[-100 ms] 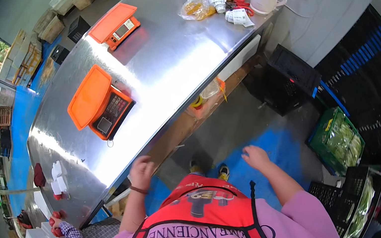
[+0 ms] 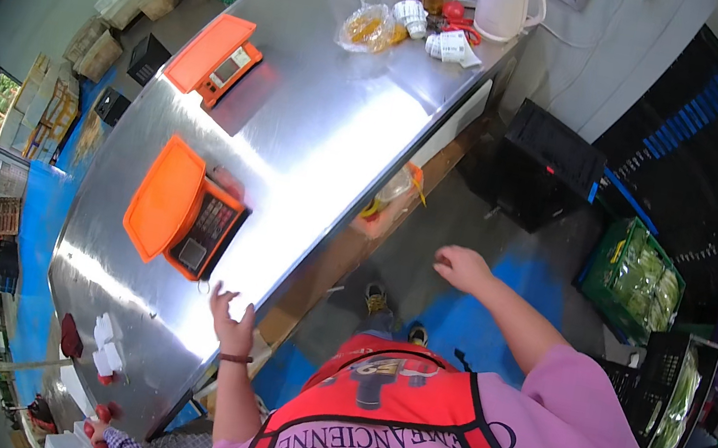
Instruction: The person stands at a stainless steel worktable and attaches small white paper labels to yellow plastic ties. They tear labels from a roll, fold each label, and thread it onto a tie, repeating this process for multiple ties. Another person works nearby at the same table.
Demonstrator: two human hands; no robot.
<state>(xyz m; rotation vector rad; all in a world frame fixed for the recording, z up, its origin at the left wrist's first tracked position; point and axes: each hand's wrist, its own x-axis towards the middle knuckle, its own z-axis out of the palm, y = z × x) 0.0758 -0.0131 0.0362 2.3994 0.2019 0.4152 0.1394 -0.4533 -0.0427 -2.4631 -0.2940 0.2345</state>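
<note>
1. Orange scale (image 2: pixel 182 212): sits flat on the steel table (image 2: pixel 303 105), near its front edge, just beyond the left hand (image 2: pixel 233 328). Dark keypad base (image 2: pixel 210 232) faces the hand side; orange tray (image 2: pixel 160 196) on the far side.
2. Left hand: fingers apart, nothing seen in it, at the table's front edge. Near the scale's closest corner, not on it. Can't tell if the fingertips touch the steel.
3. Right hand (image 2: pixel 463 269): out over the floor (image 2: pixel 400 259), well apart from the scale. Fingers look curled; palm hidden, so can't tell whether it's closed or holding anything.
4. Handling, my guess: moderate weight, stiff plastic shell. Tray looks smooth, could be slippery, and may be loose on top.
5. Grip: I'd take the base low, from both sides. Not the tray, not the keys. Go easy: display and sensor are likely the fragile bits.
6. Nearby: second orange scale (image 2: pixel 215 60) farther up the table, well apart.
</note>
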